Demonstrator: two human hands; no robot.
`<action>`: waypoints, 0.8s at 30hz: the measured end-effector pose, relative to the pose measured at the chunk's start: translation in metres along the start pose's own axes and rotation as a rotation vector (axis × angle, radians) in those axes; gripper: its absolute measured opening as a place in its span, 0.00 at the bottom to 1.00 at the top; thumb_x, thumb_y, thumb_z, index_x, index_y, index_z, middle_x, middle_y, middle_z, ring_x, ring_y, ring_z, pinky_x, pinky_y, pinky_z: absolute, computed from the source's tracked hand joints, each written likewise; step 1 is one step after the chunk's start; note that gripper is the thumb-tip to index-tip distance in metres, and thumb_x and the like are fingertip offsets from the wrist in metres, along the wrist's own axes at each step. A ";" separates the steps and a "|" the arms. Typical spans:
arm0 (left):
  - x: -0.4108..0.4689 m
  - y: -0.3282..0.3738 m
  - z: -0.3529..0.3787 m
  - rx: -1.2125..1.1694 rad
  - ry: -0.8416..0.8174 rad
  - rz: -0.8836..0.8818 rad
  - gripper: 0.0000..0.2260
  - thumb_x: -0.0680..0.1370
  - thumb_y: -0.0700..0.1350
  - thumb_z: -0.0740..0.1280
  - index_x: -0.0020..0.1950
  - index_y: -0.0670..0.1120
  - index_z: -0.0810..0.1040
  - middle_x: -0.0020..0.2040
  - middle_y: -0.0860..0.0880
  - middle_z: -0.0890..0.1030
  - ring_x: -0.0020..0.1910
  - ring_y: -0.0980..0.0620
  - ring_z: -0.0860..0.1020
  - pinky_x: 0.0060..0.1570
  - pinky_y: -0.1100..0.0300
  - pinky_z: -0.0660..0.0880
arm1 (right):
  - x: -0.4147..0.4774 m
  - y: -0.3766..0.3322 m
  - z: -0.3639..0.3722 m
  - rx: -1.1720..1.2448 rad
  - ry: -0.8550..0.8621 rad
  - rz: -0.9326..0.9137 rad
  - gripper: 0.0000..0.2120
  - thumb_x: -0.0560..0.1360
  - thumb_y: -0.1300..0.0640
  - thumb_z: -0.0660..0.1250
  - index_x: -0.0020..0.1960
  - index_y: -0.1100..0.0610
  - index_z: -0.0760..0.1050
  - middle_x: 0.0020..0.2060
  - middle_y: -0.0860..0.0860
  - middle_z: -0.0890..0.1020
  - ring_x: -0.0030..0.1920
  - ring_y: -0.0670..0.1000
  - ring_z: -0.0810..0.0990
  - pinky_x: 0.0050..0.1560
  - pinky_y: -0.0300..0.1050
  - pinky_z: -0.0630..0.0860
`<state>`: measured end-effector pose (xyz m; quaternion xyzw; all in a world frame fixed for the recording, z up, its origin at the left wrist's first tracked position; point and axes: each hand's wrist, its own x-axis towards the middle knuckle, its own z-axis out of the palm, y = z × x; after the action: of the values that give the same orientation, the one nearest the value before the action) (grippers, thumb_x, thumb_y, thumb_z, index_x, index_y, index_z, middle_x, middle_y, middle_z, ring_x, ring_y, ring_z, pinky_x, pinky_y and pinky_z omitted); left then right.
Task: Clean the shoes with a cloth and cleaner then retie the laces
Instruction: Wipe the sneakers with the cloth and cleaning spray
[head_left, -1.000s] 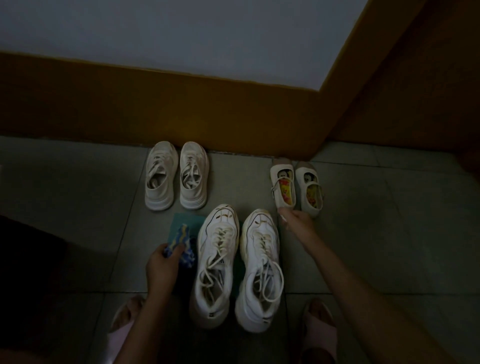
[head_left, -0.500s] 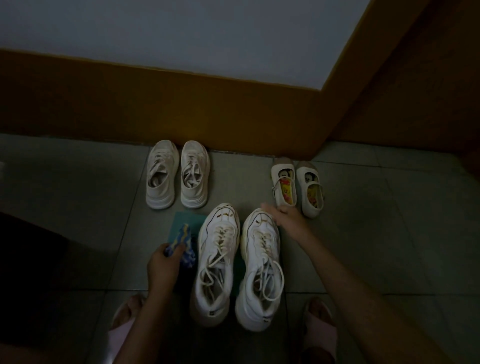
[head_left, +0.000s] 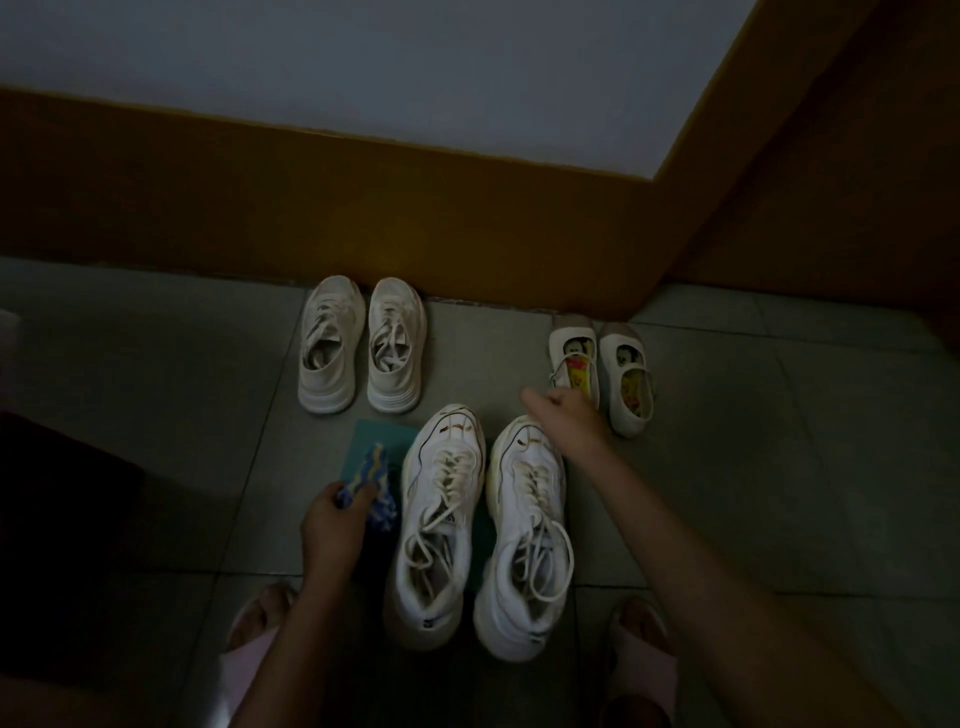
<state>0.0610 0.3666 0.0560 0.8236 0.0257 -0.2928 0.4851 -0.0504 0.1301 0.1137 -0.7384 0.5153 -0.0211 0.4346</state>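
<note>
Grey floor tiles (head_left: 156, 415) meet a brown skirting (head_left: 363, 234) below a pale wall (head_left: 363, 62). Pink slippers (head_left: 236, 670) show at the bottom edge. A dark shape (head_left: 62, 519) lies on the left.

Grey tiled floor (head_left: 156, 415). Ctr: white sneakers pr (head_left: 441, 519) on teal sheet (head_left: 374, 441), toes to 12. 11 o'clock: beige sneakers pr (head_left: 332, 348) by skirting (head_left: 363, 234). 1 o'clock: small strap shoes (head_left: 631, 384). 5 & 7 o'clock: pink slippers (head_left: 244, 670), feet in.
</note>
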 end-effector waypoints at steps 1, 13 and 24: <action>0.000 -0.001 0.000 -0.002 0.000 -0.003 0.06 0.74 0.43 0.69 0.40 0.41 0.77 0.38 0.39 0.80 0.39 0.44 0.78 0.43 0.52 0.73 | 0.000 -0.008 0.004 0.016 -0.015 -0.018 0.20 0.74 0.44 0.61 0.29 0.51 0.60 0.25 0.49 0.64 0.30 0.51 0.67 0.38 0.45 0.62; -0.001 0.002 -0.001 -0.028 0.024 -0.005 0.11 0.75 0.42 0.68 0.34 0.50 0.72 0.35 0.46 0.77 0.40 0.46 0.77 0.45 0.52 0.73 | 0.003 -0.041 0.025 -0.066 -0.173 -0.036 0.23 0.72 0.36 0.61 0.34 0.55 0.66 0.31 0.57 0.67 0.34 0.54 0.70 0.37 0.45 0.62; -0.001 0.001 -0.004 -0.070 0.013 0.001 0.04 0.75 0.39 0.68 0.44 0.39 0.77 0.38 0.42 0.78 0.40 0.48 0.76 0.42 0.58 0.68 | 0.011 -0.050 0.018 0.160 -0.302 0.012 0.24 0.74 0.42 0.65 0.59 0.61 0.76 0.58 0.59 0.79 0.60 0.58 0.76 0.61 0.53 0.70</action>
<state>0.0626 0.3689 0.0587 0.8081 0.0388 -0.2862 0.5134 0.0003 0.1367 0.1308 -0.6931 0.4451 0.0519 0.5646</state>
